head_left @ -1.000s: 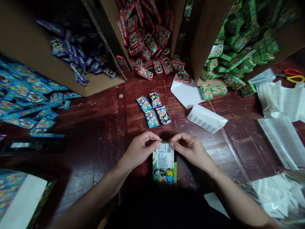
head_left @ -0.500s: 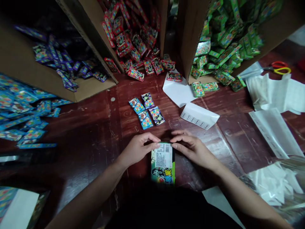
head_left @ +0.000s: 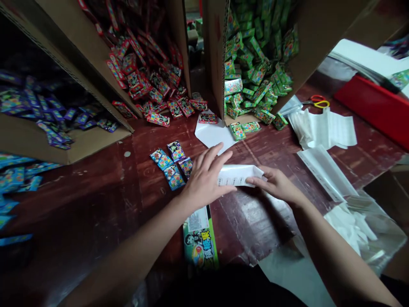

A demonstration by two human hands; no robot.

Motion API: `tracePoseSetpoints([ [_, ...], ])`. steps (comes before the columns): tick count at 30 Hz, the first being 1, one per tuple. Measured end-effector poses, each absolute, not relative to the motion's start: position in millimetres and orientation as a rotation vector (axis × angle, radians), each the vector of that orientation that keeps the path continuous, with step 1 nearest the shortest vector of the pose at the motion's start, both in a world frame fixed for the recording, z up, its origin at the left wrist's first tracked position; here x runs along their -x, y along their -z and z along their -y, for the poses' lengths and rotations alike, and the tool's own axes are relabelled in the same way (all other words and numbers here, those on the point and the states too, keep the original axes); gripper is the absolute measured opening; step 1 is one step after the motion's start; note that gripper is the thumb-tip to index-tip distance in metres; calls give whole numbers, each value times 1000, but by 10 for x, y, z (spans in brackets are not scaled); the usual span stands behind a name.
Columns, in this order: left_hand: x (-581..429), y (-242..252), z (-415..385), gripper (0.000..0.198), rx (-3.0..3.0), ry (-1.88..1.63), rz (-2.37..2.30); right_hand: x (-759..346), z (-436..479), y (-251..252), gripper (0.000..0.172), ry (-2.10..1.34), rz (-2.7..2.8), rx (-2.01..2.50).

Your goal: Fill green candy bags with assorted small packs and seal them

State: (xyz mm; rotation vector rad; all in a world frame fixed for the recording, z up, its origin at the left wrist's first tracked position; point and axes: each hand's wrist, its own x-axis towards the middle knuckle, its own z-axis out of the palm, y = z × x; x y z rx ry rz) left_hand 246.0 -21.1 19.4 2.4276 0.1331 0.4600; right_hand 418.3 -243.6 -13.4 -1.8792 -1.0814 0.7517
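A white sheet of printed round stickers point(head_left: 238, 174) is raised off the table, curled, with my right hand point(head_left: 276, 184) pinching its right end between thumb and fingers. My left hand point(head_left: 204, 177) reaches over the sheet's left end, its fingers spread; whether it touches the sheet is unclear. Under my left wrist lies a flat green printed packet point(head_left: 201, 245) bearing a white label, its upper end partly covered by my hand. Just left of that hand are small blue boxes point(head_left: 174, 177) and purple boxes point(head_left: 176, 151), one purple box partly hidden by my fingers.
Cardboard cartons of purple point(head_left: 57, 111), red point(head_left: 156, 85) and green boxes point(head_left: 252, 72) line the back. Blue boxes point(head_left: 12, 179) pile at left. White paper point(head_left: 215, 134) lies behind my hands. Scissors point(head_left: 319, 102), clear bags point(head_left: 329, 170) and a red tray point(head_left: 373, 106) are at right.
Both hands have left the green packet's top edge. My right hand has picked up the sticker sheet, and my left has moved to it with fingers spread. The view has swung right.
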Motion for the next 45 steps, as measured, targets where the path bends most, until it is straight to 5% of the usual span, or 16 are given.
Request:
tracePoseSetpoints([
  [5, -2657, -145, 229, 16, -1935, -137, -273, -4048, 2472, -33, 38, -789, 827, 1677],
  [8, -2598, -65, 239, 20, -1825, -112, -316, -4008, 2401, 20, 52, -709, 660, 1544],
  [13, -2466, 58, 228, 29, -1685, -108, -453, -3941, 2283, 92, 33, -633, 533, 1643],
  [21, -2409, 156, 214, 24, -1861, -294, -492, -3890, 2206, 205, 34, -672, 662, 1603],
  [25, -2400, 88, 232, 50, -1704, -215, -391, -3881, 2211, 251, 26, -661, 677, 1684],
  [28, -2385, 20, 217, 25, -1688, -136, -468, -3846, 2231, 257, 30, -614, 686, 1747],
  [37, -2379, -61, 222, 50, -1467, -70, -498, -3802, 2270, 275, 25, -588, 613, 1623],
  [41, -2395, 42, 319, 27, -1654, -206, -556, -3755, 2278, 269, 28, -597, 596, 1659],
  [45, -2399, 108, 304, 31, -1709, -262, -614, -3760, 2310, 229, 33, -626, 639, 1691],
])
